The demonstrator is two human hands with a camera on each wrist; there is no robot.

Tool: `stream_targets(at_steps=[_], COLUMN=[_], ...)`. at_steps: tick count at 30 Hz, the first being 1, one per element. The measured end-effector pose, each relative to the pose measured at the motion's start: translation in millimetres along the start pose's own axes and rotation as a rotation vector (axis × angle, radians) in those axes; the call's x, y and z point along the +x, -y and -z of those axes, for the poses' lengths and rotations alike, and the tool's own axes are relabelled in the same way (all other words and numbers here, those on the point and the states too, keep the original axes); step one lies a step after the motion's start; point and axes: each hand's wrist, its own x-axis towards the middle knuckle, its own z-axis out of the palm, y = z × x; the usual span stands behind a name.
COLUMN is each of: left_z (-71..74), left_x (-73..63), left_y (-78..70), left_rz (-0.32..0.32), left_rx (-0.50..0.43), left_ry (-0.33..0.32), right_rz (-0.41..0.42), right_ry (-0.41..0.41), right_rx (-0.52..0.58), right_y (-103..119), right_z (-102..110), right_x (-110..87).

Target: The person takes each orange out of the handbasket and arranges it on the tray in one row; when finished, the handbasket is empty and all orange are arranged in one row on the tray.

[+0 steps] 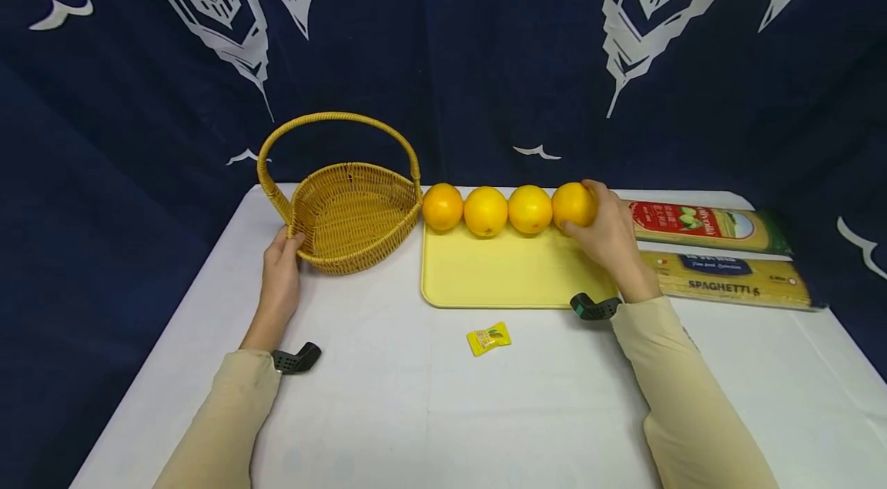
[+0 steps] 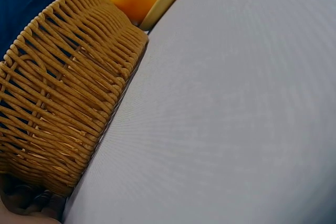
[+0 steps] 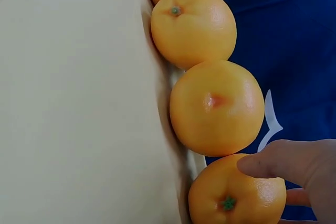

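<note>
A wicker basket [image 1: 356, 219] with a tall arched handle stands at the left of the table. My left hand [image 1: 280, 273] grips its near left rim; in the left wrist view the woven side [image 2: 68, 87] fills the left, and only a bit of the hand shows at the bottom corner. Several oranges sit in a row along the far edge of a yellow tray [image 1: 513, 273]. At the right end of the row, my right hand [image 1: 613, 242] holds the last orange [image 1: 574, 204], thumb on the near side and fingers behind. In the right wrist view this orange [image 3: 231, 192] touches its neighbour [image 3: 218, 108].
A small yellow wrapped candy [image 1: 489, 338] lies on the white table in front of the tray. Two packs of pasta, one with a red label [image 1: 693, 221] and one marked spaghetti [image 1: 728, 279], lie at the right. A dark blue curtain [image 1: 443, 50] hangs behind.
</note>
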Motion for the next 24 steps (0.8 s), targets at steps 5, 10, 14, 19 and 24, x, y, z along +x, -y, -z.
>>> stream_targets(at_steps=[5,10,14,19,24], left_z=[-1.6,-1.0,1.3,4.6,8.3], left_x=[0.1,-0.7,0.0,1.2,-1.9], left_y=[2.2,3.7,3.5,2.8,2.5], left_rz=[-0.005,-0.007,-0.001,0.024,0.06], left_rx=[0.004,0.009,0.013,-0.023,-0.043], left_ry=[0.008,-0.001,-0.009,-0.015,-0.006], right_rz=[-0.02,0.0,0.013,0.05,0.082], right_ry=[-0.011,-0.017,0.005,0.064,0.086], right_rx=[0.016,0.007,-0.023,-0.06,-0.101], right_y=[2,4,2,1,-1], right_z=[6,16,24,36,51], right_x=[-3.4,-9.8,-18.6,-33.0,-51.8])
